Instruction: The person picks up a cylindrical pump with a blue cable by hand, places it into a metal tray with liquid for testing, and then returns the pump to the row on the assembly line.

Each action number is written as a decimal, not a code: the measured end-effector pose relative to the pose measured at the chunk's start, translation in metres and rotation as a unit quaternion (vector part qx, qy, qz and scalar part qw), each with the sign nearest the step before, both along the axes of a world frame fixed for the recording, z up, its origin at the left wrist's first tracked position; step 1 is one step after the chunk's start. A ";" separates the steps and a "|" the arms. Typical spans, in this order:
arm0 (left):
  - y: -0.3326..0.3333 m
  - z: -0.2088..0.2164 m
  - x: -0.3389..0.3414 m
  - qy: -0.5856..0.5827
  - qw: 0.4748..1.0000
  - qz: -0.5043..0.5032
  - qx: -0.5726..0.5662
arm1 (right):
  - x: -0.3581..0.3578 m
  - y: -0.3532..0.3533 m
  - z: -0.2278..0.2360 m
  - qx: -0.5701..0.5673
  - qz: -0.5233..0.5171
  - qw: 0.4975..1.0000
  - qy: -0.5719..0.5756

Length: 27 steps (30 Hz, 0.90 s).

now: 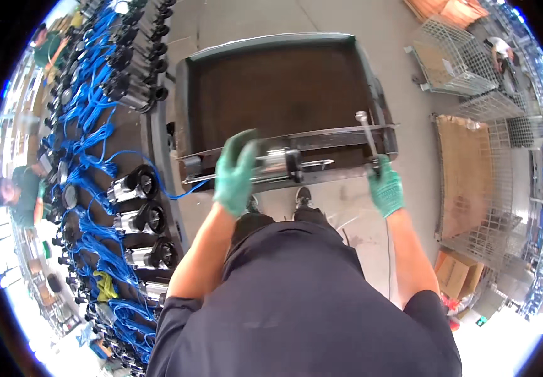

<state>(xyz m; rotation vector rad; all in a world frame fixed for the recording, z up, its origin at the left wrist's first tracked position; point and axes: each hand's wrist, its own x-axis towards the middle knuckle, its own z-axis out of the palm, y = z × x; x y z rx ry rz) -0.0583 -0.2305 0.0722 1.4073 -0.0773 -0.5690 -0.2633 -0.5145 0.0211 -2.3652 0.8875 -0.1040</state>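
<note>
A steel cylindrical pump motor (276,164) with a black collar lies sideways along the near edge of a metal trough (271,43). From its right end sticks a thin shaft (317,164); a blue cable (180,196) runs off to its left. My left hand (235,174), in a green glove, is over the motor's left part, fingers spread and slightly blurred. Whether it touches the motor is unclear. To the right, my gloved right hand (385,190) is closed around the dark handle of a wrench (367,132), whose round steel head points up and away.
On the left, a long rack carries several steel motors (134,221) and coiled blue cables (98,135). Wire cages (453,56) and a cardboard sheet (466,179) stand on the right, with a cardboard box (456,274) nearer. Other people are at the far left and upper right.
</note>
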 end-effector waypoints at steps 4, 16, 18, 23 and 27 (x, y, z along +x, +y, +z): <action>0.069 -0.047 -0.006 -0.035 0.988 0.142 0.056 | -0.071 -0.094 -0.060 -0.022 -0.052 0.997 0.053; 0.231 -0.146 -0.033 -0.110 0.900 0.158 0.390 | -0.053 -0.125 -0.154 -0.170 -0.120 0.978 0.000; 0.249 -0.146 -0.021 -0.109 0.872 0.141 0.455 | -0.019 -0.094 -0.106 -0.114 -0.068 0.991 -0.023; 0.256 -0.131 0.028 -0.165 0.741 -0.012 0.651 | 0.084 0.042 -0.018 0.048 0.206 0.956 -0.205; 0.252 -0.125 0.059 -0.229 0.644 -0.153 0.714 | 0.135 0.117 -0.008 0.030 0.317 0.925 -0.208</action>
